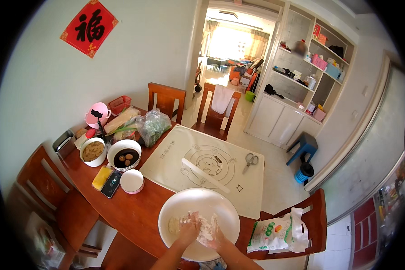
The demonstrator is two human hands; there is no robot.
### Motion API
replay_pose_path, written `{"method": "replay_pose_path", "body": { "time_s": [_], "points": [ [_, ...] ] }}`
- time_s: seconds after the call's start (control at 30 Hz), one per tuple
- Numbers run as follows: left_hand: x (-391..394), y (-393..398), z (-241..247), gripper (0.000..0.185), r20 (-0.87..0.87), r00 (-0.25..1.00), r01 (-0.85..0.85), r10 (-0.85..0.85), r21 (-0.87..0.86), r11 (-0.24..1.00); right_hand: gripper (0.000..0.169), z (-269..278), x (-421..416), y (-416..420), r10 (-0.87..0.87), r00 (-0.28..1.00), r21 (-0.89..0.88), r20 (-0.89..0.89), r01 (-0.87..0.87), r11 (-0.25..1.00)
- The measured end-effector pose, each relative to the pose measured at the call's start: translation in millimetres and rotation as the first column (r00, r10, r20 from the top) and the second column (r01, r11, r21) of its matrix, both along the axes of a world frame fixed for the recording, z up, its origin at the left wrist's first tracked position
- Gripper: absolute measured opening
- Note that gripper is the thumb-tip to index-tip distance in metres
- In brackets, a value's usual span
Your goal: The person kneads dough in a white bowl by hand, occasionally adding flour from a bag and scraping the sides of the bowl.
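Both my hands are inside a large white enamel basin (168,207) at the table's near edge. Floury, shaggy dough (206,229) lies between them. My left hand (189,226), dusted with flour, grips the dough from its left. On the other side my right hand (217,237) holds it, fingers pointing up the basin wall. Some paler dough or flour (173,225) clings to the basin left of my left hand. Just beyond the rim, a white rolling pin (206,175) rests slantwise on a printed kneading mat (168,148). Scissors (250,162) lie at the mat's right.
Left on the wooden table (121,212) are a small white bowl (132,181), a phone (111,184), a bowl of dark liquid (125,153), a bowl of soaking pieces (93,152) and bagged greens (153,126). A flour bag (278,233) sits on the chair (319,216) at right.
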State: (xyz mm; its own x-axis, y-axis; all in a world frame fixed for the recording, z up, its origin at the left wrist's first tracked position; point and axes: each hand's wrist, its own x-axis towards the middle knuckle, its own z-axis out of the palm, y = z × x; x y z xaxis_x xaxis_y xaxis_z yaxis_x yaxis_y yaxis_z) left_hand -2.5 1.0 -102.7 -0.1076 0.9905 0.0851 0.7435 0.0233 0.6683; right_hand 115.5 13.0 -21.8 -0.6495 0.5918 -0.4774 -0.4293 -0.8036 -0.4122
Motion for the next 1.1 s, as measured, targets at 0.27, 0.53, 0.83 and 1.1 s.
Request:
{"method": "replay_pose_path", "body": {
  "time_s": [0.27,0.53,0.83,1.1],
  "points": [
    [-3,-7,4,0.036,0.283,0.953,0.082,-0.109,0.106,0.991,0.088,-1,17,8,0.186,0.970,0.247,0.156,-0.221,0.943],
    [-17,-3,10,0.033,-0.230,0.883,0.417,-0.409,-0.014,0.909,0.057,-130,51,44,0.271,0.928,0.454,0.256,-0.363,0.814],
    [-37,-1,-8,0.030,-0.389,0.811,0.473,-0.437,-0.003,0.881,0.062,-6,40,23,0.390,0.914,-0.080,0.109,-0.383,0.920],
    [-21,3,15,0.046,0.190,0.975,0.129,-0.114,-0.068,0.989,0.076,-1,34,17,0.133,0.976,0.001,0.175,-0.136,0.991]
  ]
}}
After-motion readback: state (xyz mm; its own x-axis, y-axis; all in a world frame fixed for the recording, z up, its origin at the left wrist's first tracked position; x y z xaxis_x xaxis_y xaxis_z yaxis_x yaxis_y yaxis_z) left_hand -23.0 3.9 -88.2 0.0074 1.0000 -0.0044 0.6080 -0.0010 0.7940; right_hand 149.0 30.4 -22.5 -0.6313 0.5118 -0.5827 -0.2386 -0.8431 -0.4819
